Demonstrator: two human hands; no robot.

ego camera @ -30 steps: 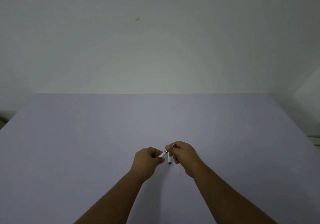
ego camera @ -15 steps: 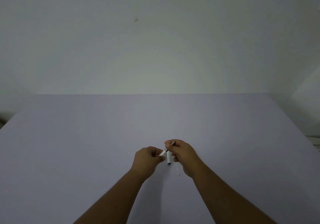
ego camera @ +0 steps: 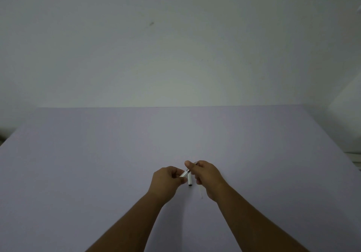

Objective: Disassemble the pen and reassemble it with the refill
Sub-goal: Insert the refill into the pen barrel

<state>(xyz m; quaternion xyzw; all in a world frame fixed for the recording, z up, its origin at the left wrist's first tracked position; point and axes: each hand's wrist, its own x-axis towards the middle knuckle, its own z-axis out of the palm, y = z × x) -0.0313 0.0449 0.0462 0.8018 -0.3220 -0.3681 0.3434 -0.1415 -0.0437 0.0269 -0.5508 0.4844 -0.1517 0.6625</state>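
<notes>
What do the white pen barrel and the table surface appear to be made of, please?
The white pen barrel, held by the left hand, looks like smooth plastic: even white with a slight sheen. The table seems covered in matte lavender sheet, perhaps paper or laminate: flat, no glare.

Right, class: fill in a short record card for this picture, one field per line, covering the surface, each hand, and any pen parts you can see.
surface: plain lilac table
left hand: closed on a white pen barrel
right hand: fingers pinched at the barrel's metal end
white pen piece: hangs between the hands, dark end down
thin clear piece: below right hand, too faint to identify
</notes>
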